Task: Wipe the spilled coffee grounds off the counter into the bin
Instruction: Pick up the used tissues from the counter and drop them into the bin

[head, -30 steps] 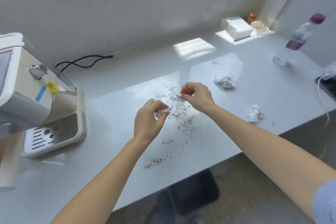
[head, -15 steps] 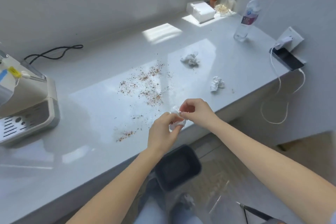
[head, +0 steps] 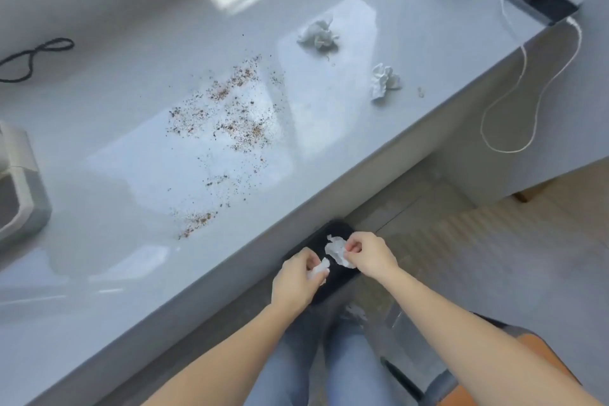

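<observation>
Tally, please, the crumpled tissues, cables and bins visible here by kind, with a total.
Crumpled tissues: 4: far wad and near wad on the counter, left piece pinched by the left hand, right piece by the right hand.
Cables: 2: black cord, white cable.
Bins: 1: black bin.
Total: 7.

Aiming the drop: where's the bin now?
Head view, lower centre: the black bin sits on the floor beside the counter edge, under the left hand and right hand.

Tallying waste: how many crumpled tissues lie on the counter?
2: far tissue right of the coffee grounds, near tissue by the counter edge. Over the bin, left hand pinches a small piece, right hand a larger piece. More may lie off-frame.
</observation>
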